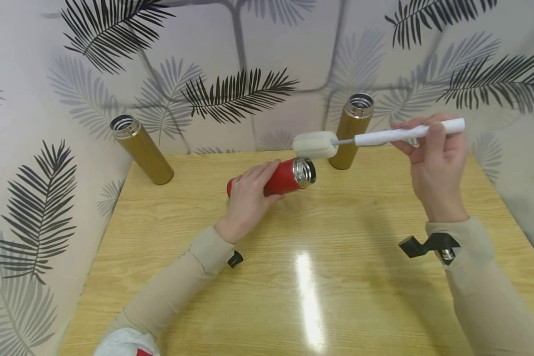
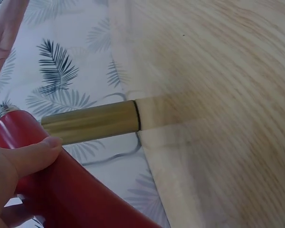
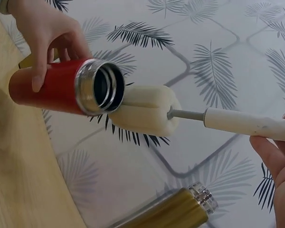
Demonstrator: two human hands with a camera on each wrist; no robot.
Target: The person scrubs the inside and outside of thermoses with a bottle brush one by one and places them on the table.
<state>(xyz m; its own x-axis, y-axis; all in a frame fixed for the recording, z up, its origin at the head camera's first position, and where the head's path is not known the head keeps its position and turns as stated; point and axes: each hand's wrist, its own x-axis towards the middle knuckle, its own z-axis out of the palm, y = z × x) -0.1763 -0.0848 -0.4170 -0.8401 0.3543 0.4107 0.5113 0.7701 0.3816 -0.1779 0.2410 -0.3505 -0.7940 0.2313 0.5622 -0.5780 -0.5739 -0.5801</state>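
Note:
My left hand grips a red thermos flask round its body. The flask is lidless and tilted on its side, its steel mouth facing right in the head view. In my right hand is the white handle of a bottle brush, pinched between thumb and fingers. The brush's cream sponge head points left, and in the right wrist view it sits right at the flask's mouth, overlapping the rim. The left wrist view shows the thumb lying along the red body.
Two lidless gold flasks stand upright near the table's back edge, one at the left and one behind the brush. The wooden table meets a wall covering with a leaf pattern. A white and red object shows at the bottom left.

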